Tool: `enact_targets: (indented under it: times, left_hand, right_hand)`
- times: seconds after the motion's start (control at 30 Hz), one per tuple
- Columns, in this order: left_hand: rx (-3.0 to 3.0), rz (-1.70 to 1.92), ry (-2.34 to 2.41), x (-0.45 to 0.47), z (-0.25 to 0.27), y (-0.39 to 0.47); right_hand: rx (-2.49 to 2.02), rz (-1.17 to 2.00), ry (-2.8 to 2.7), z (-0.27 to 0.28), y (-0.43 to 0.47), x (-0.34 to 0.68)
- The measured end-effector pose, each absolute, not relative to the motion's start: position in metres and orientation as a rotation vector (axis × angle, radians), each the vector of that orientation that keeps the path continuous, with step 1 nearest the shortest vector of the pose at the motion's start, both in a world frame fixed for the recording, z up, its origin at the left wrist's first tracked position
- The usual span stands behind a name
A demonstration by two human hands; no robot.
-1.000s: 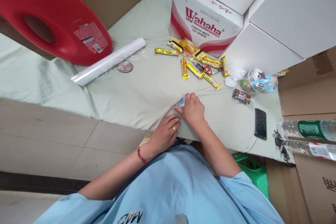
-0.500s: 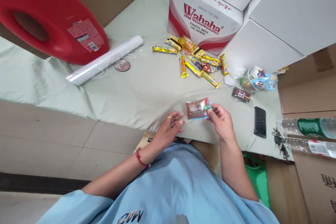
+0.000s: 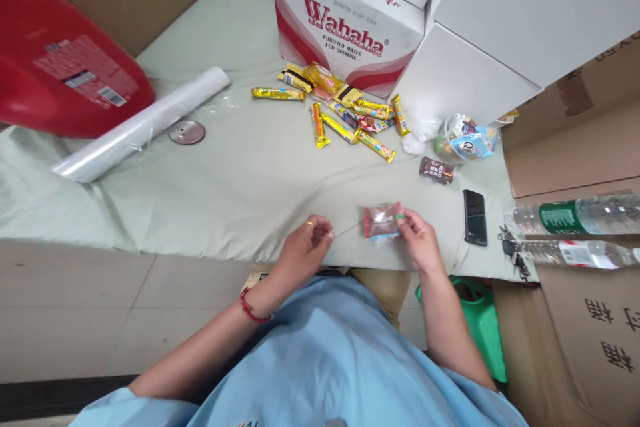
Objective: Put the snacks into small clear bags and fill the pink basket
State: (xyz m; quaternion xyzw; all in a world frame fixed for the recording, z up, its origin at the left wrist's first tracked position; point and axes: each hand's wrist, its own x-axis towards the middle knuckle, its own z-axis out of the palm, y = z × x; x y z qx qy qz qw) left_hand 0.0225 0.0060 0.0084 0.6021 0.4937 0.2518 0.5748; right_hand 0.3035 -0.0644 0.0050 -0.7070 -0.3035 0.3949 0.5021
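Note:
My right hand (image 3: 417, 237) pinches the right end of a small brown snack packet (image 3: 383, 221) with red and blue edges, held just over the near side of the cloth-covered table. The packet is a little blurred. To its left, apart from it, my left hand (image 3: 307, 243) has its fingers curled and the thumb close to the fingertips. A thin dark line runs between these fingertips and the packet; whether it is a thread or a cloth crease I cannot make out. Farther back lie several yellow-wrapped snack bars (image 3: 340, 127). A brown cocoa packet (image 3: 437, 171) rests to the right.
A Wahaha carton (image 3: 345, 30) stands at the back. On the left are a red jug (image 3: 75, 60), a plastic film roll (image 3: 145, 123) and a round metal disc (image 3: 187, 132). Rightward are a snack tub (image 3: 467, 140), a phone (image 3: 475, 217), keys (image 3: 511, 247) and two bottles (image 3: 560, 215).
The view has shifted right, so the table things appear farther left. The packet has moved away from my left hand, and that hand's fingers are more curled. My right hand keeps hold of the packet.

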Motion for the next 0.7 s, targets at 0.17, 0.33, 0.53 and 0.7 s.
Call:
enact_targets:
  times: [0.17,0.33,0.53,0.7]
  left_hand:
    - [1.589,0.769,1.453,-0.021,0.014,0.039]
    - [1.676,0.872,1.690,-0.057,0.017,0.060]
    - [1.859,0.935,1.803,-0.064,-0.002,0.073]
    - [2.153,0.800,1.663,-0.057,-0.024,0.078]
  right_hand:
    - [-1.807,0.689,-0.454,0.003,-0.045,0.410]
    - [-1.980,0.555,-0.493,-0.001,-0.008,0.456]
    - [-2.208,0.305,-0.643,0.003,0.007,0.457]
    - [-2.280,-0.268,-1.024,0.026,0.017,0.455]
